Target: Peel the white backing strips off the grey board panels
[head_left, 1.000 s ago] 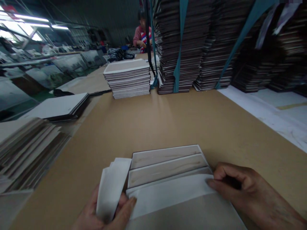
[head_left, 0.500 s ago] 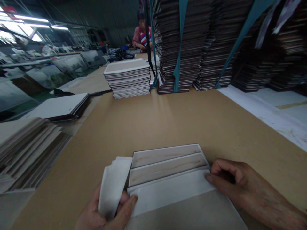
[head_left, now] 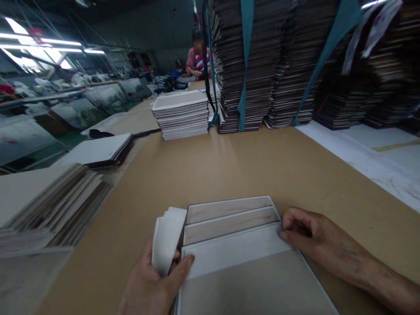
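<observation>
front card sheet (head_left: 252,284) cut off by bottom edge, tall stacks (head_left: 262,61) cropped at top

Two hands show at the near edge of the brown table (head_left: 229,166): the left hand (head_left: 151,284) and the right hand (head_left: 308,238). Between them lie three staggered flat cards (head_left: 229,223). Beyond, one short stack (head_left: 181,114) stands mid-table; one co-worker (head_left: 197,59) sits at its far end.

White folded flaps (head_left: 166,238), pale wood-grain panels (head_left: 229,216) edged white, tan tabletop (head_left: 229,166), teal straps (head_left: 244,65), possibly dark-brown stacks (head_left: 262,65)
</observation>
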### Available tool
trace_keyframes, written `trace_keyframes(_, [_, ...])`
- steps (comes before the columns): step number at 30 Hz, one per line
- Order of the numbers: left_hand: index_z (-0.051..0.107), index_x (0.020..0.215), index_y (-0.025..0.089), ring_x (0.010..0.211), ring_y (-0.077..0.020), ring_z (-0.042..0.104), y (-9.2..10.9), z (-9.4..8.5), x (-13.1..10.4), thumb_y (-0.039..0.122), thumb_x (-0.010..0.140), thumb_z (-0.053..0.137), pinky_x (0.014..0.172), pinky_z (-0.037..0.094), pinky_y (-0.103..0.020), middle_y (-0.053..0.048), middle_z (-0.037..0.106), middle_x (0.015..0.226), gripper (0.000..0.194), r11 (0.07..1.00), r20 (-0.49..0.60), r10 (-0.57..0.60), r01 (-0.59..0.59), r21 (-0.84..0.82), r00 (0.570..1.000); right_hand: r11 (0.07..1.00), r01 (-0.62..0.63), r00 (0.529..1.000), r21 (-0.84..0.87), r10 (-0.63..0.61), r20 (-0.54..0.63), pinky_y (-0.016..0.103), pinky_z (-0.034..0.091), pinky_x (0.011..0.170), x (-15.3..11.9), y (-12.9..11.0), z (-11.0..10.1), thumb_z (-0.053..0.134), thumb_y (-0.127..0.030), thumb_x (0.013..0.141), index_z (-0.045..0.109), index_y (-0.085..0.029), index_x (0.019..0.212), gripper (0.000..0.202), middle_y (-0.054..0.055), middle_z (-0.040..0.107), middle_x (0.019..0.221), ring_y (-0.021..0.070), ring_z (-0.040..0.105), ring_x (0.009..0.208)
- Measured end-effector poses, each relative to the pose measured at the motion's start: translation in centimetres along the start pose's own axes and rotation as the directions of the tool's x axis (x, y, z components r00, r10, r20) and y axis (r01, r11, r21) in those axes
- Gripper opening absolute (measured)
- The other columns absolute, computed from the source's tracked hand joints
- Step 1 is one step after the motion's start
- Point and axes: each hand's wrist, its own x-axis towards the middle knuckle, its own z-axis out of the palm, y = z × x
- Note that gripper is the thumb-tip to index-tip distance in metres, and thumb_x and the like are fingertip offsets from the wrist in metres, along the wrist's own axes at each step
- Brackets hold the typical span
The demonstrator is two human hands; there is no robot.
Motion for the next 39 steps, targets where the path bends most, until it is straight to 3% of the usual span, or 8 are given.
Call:
trace_keyframes(7, [0.062,0.088,0.024,0.066,-0.0233,0.059,-0.4,0.0,0.4,0.052,0.069,0.076,0.062,0.046,-0.032,0.003,0.061,0.068,0.037,0.995,0.035,0.097,-0.096,-0.028,0.995,0.970,0.219,0.940,-0.109,-0.239,-0.244,0.036,0.059,0.073,-0.2,1.3,-1.2,0.058,-0.056,0.095,0.074,-0.024,0.096,0.036,0.006,0.073,0.087,0.0231,0.069,0.081])
trace_keyframes(10, [0.064,0.091,0.022,0.070,-0.0248,0.062,-0.3,-0.1,0.4,0.047,0.069,0.075,0.064,0.047,-0.032,0.001,0.064,0.072,0.036,0.991,0.031,0.133,-0.133,-0.013,0.991,0.798,0.511,0.837,-0.319,-0.547,-0.026,0.049,0.054,0.114,-1.5,1.4,-0.3,0.055,-0.051,0.105,0.073,-0.022,0.137,0.046,0.012,0.071,0.140,0.0302,0.064,0.133])
trace_keyframes(13, [0.065,0.098,0.020,0.072,-0.0237,0.063,-0.1,-0.2,0.2,0.042,0.073,0.076,0.064,0.047,-0.031,0.000,0.066,0.077,0.036,0.986,0.055,0.160,-0.157,-0.058,0.986,0.633,0.610,0.784,-0.477,-0.570,0.246,0.055,0.042,0.126,-3.0,2.2,0.8,0.054,-0.054,0.108,0.046,-0.019,0.165,0.068,0.012,0.042,0.169,0.0328,0.043,0.155])
trace_keyframes(18, [0.063,0.106,0.017,0.063,-0.0167,0.056,0.1,-0.3,0.0,0.026,0.074,0.076,0.056,0.043,-0.026,0.003,0.060,0.072,0.035,0.973,0.145,0.172,-0.145,-0.180,0.974,0.674,0.478,0.875,-0.564,-0.420,0.240,0.057,0.036,0.127,-3.8,4.4,0.8,0.045,-0.069,0.105,0.034,-0.019,0.170,0.083,0.008,0.024,0.174,0.0374,0.034,0.157])
trace_keyframes(25, [0.064,0.103,0.017,0.053,-0.0126,0.050,0.0,-0.7,0.5,0.015,0.076,0.072,0.050,0.038,-0.023,0.006,0.055,0.062,0.028,0.977,0.110,0.135,-0.113,-0.182,0.985,0.726,0.399,0.902,-0.560,-0.421,0.097,0.062,0.035,0.128,-3.6,7.2,-0.1,0.042,-0.073,0.102,0.046,-0.018,0.165,0.084,0.009,0.036,0.171,0.0416,0.038,0.155])
trace_keyframes(29, [0.067,0.101,0.016,0.049,-0.0139,0.052,-1.3,-1.7,-1.0,0.021,0.084,0.068,0.049,0.040,-0.024,0.005,0.057,0.058,0.019,0.981,0.074,0.166,-0.157,-0.117,0.983,0.668,0.457,0.836,-0.587,-0.548,0.026,0.061,0.031,0.130,-6.5,9.0,1.0,0.052,-0.067,0.102,0.038,-0.031,0.169,0.077,0.004,0.032,0.173,0.0419,0.034,0.157])
trace_keyframes(34, [0.067,0.106,0.015,0.044,-0.0137,0.054,-2.7,-2.8,-4.5,0.029,0.086,0.068,0.047,0.041,-0.025,0.004,0.062,0.059,0.025,0.992,0.138,0.124,-0.124,-0.014,0.983,0.466,0.737,0.630,-0.489,-0.735,0.250,0.060,0.053,0.115,-9.5,9.6,4.7,0.073,-0.069,0.089,0.032,-0.041,0.170,0.096,0.002,0.034,0.173,0.0469,0.043,0.151])
trace_keyframes(39, [0.065,0.104,0.017,0.042,-0.0124,0.050,-3.8,-3.2,-7.1,0.027,0.081,0.069,0.042,0.036,-0.023,0.006,0.058,0.055,0.025,0.994,0.139,0.053,-0.040,-0.100,0.989,0.466,0.729,0.647,-0.501,-0.708,0.283,0.062,0.053,0.114,-10.2,8.2,6.1,0.073,-0.058,0.093,0.028,-0.039,0.170,0.092,0.004,0.032,0.173,0.0470,0.042,0.151])
